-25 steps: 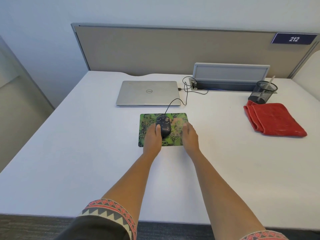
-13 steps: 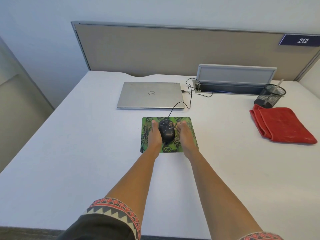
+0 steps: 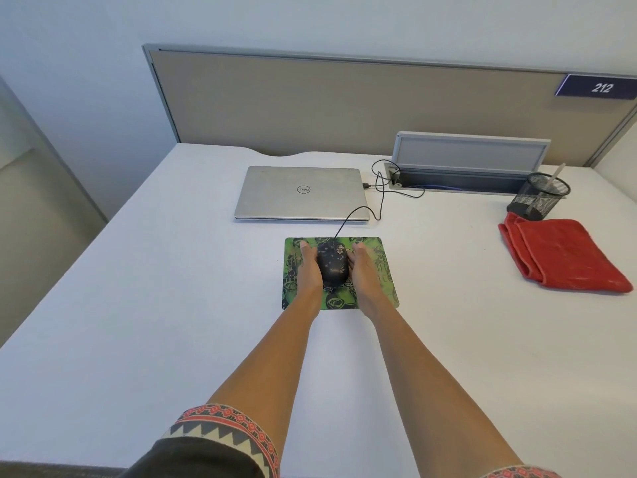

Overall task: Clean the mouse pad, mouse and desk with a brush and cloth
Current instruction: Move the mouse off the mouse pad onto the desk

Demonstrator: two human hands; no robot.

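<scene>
Both arms reach forward over the white desk (image 3: pixel 138 305) to a green patterned mouse pad (image 3: pixel 381 291) that lies just in front of a closed silver Dell laptop (image 3: pixel 301 193). A black wired mouse (image 3: pixel 332 267) with pale speckles sits on the middle of the pad, and the two hands flank it. The left hand (image 3: pixel 308 269) lies along its left side and the right hand (image 3: pixel 362 269) along its right side, each on edge with the fingers stretched out forward rather than curled, touching the mouse's flanks; neither hand wraps around it. The heels of both hands rest on the pad. The mouse's black cable (image 3: pixel 355 215) runs from its nose past the laptop's right front corner and loops up toward a grey cable tray (image 3: pixel 472 157) whose lid stands open at the back of the desk. Far to the right a folded red cloth (image 3: pixel 565 258) lies flat on the desk, touching a black mesh pen cup (image 3: pixel 539 198) behind it. A pale stick (image 3: pixel 555 174) leans in the cup; what it is cannot be told. A beige partition (image 3: pixel 344 105) behind the desk carries a blue plate (image 3: pixel 601 88) reading 212. Patterned sleeve hems (image 3: pixel 224 429) show at the bottom edge.
</scene>
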